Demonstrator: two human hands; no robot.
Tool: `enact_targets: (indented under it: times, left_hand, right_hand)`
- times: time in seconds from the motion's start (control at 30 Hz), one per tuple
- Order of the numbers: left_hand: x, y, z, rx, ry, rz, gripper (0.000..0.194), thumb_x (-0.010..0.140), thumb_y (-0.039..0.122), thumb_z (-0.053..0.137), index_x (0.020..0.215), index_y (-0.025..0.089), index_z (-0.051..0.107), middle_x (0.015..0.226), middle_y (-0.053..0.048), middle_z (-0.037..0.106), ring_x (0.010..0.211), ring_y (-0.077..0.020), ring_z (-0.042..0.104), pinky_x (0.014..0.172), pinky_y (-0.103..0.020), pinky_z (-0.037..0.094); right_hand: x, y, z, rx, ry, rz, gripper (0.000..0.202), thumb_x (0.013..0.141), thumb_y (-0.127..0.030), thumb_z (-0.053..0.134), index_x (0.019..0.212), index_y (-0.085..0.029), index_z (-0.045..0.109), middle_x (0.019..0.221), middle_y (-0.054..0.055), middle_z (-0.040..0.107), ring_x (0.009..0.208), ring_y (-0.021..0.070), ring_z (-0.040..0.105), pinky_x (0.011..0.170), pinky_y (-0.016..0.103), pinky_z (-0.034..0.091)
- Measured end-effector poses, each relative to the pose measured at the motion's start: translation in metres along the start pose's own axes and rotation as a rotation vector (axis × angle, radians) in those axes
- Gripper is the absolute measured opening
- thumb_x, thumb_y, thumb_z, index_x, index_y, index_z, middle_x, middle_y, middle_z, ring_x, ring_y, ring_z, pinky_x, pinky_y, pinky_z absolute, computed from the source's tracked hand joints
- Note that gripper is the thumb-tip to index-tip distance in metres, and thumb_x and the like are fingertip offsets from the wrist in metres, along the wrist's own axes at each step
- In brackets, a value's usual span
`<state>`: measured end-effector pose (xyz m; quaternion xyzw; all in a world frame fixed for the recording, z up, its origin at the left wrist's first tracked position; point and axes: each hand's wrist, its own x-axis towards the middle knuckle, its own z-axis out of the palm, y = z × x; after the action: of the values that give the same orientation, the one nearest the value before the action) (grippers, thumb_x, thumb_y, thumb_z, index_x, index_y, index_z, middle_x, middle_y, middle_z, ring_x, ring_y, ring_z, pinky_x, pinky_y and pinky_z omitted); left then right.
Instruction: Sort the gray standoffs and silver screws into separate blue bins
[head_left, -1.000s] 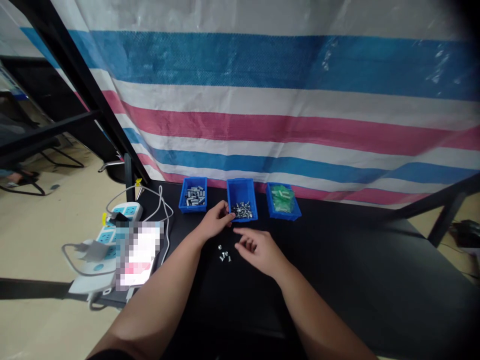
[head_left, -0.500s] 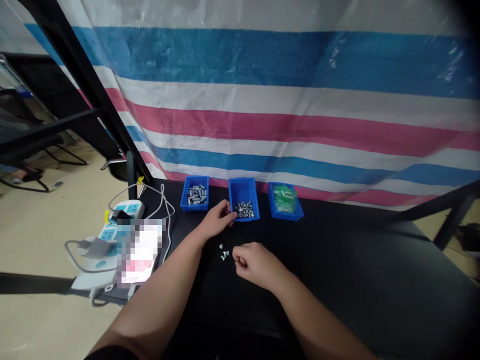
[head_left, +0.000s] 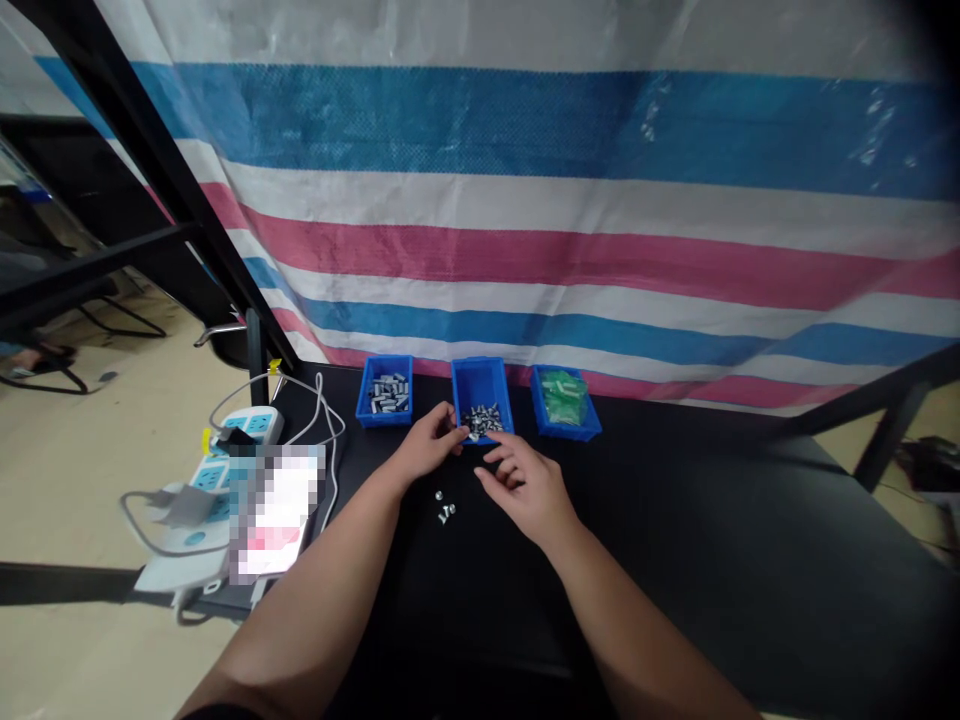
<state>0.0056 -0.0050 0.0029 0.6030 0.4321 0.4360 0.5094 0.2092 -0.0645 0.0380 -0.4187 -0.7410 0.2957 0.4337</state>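
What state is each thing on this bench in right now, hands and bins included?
left hand: fingers curled at the middle bin's near left corner.
right hand: open, fingers spread, reaching toward the middle bin.
middle bin: holds small metal parts.
left bin: holds grey parts.
right bin: holds green parts.
loose screws: lying on the table.

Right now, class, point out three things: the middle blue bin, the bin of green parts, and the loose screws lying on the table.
middle blue bin (head_left: pixel 480 377): head view, bare floor at its back.
bin of green parts (head_left: pixel 564 397): head view, the green heap.
loose screws (head_left: pixel 446 513): head view, the small cluster.
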Motion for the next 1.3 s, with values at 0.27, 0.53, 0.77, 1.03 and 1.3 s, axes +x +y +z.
enact_targets:
  times: [0.27,0.53,0.77,1.03,1.3]
  left_hand:
    - [0.0,-0.002,-0.001,0.027,0.0,0.005,0.031,0.09,0.043,0.064,0.091,0.019,0.044,0.077,0.003,0.055,0.064,-0.0126,0.064,0.062,-0.024,0.047]
    - [0.0,0.0,0.0,0.009,0.001,0.002,0.032,0.089,0.043,0.065,0.09,0.019,0.044,0.078,0.003,0.055,0.064,-0.0125,0.063,0.061,-0.023,0.048]
    - [0.001,-0.001,0.001,-0.033,-0.001,-0.015,0.033,0.09,0.046,0.063,0.09,0.02,0.044,0.078,0.003,0.054,0.064,-0.0117,0.061,0.063,-0.025,0.05]
    - [0.0,-0.002,0.0,-0.025,0.001,-0.008,0.033,0.091,0.047,0.062,0.091,0.019,0.045,0.077,0.003,0.055,0.063,-0.0122,0.062,0.061,-0.024,0.048]
    - [0.001,-0.005,0.0,-0.01,0.004,-0.006,0.033,0.091,0.048,0.062,0.091,0.02,0.045,0.077,0.003,0.055,0.064,-0.0127,0.063,0.061,-0.024,0.048]
  right_hand:
    - [-0.008,-0.01,0.006,-0.206,-0.415,-0.075,0.021,0.087,-0.019,0.064,0.106,-0.024,0.07,0.078,-0.001,0.064,0.061,0.0106,0.055,0.061,0.023,0.043]
    - [-0.01,-0.009,0.016,-0.226,-0.486,-0.063,0.016,0.072,-0.004,0.06,0.076,-0.02,0.059,0.065,-0.005,0.054,0.059,0.0094,0.05,0.058,0.021,0.035]
    - [0.0,0.007,0.008,0.104,-0.07,0.143,0.019,0.079,-0.013,0.059,0.097,-0.021,0.061,0.079,0.0,0.062,0.065,0.0126,0.059,0.058,0.022,0.046]
    - [-0.013,-0.004,0.008,-0.048,-0.411,-0.048,0.017,0.083,-0.019,0.066,0.099,-0.023,0.068,0.071,-0.004,0.059,0.056,0.0099,0.05,0.058,0.023,0.042]
    - [-0.015,-0.011,0.022,-0.301,-0.555,-0.097,0.013,0.078,-0.014,0.066,0.089,-0.022,0.069,0.075,-0.002,0.066,0.069,0.0135,0.06,0.067,0.025,0.042]
